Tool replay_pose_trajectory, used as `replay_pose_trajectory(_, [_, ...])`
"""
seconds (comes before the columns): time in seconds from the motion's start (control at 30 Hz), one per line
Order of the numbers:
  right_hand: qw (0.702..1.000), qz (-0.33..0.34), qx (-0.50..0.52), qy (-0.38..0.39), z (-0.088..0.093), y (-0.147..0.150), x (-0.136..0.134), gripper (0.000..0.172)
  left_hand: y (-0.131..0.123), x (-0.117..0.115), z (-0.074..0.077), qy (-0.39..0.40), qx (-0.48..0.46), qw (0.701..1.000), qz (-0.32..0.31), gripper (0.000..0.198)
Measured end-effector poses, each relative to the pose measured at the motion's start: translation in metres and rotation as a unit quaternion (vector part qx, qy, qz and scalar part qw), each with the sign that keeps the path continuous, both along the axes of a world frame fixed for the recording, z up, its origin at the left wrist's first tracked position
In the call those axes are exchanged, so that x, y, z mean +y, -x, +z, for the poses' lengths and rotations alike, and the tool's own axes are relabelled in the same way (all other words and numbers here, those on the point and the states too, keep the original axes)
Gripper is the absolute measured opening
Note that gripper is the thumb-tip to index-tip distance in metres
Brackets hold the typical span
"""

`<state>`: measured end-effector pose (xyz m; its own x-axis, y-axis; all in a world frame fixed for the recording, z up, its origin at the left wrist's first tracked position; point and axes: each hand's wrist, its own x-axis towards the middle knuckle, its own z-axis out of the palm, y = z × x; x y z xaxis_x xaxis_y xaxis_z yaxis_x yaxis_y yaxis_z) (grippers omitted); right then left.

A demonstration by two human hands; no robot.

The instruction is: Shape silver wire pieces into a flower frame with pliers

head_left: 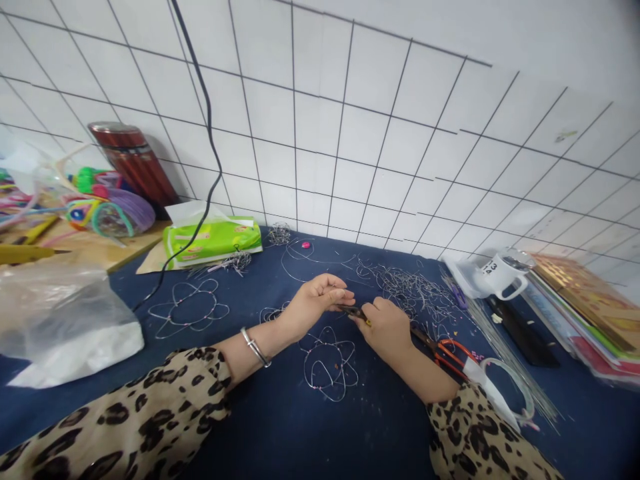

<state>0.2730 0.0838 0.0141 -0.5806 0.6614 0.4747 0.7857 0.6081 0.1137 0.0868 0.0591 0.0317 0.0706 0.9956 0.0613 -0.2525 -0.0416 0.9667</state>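
My right hand (387,331) is wrapped round a pair of pliers (354,311), whose dark jaws point left. The fingers of my left hand (320,297) are pinched together at the tip of the jaws; what lies between them is too small to make out. Below my hands on the blue cloth (280,427) lies a flower-shaped wire frame (327,365) with small pink beads. Another wire flower (193,308) lies to the left. A third looped wire piece (273,311) is partly hidden behind my left wrist.
A tangle of wire scraps (410,287), orange-handled scissors (453,350), long straight wires (515,363) and a white mug (505,273) are on the right. A green tissue pack (215,240), plastic bag (65,320) and red thermos (135,163) stand left. A black cable (210,127) hangs down.
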Motion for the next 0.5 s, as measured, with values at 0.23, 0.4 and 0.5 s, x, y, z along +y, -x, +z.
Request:
replay_pose_trajectory(0.23, [1.000,0.008,0.000,-0.006,0.003,-0.001,0.002,0.036,0.000,0.001,-0.006,0.002,-0.005,1.000,0.008,0.019])
replay_pose_trajectory(0.4, [1.000,-0.007,0.002,-0.030,0.009,-0.007,0.005,0.036,0.002,0.003,-0.008,0.007,-0.002,0.999,0.044,0.022])
replay_pose_trajectory(0.5, [0.999,-0.014,-0.009,-0.041,0.011,-0.008,0.007,0.035,0.001,0.004,-0.009,0.007,0.018,0.999,0.048,0.022])
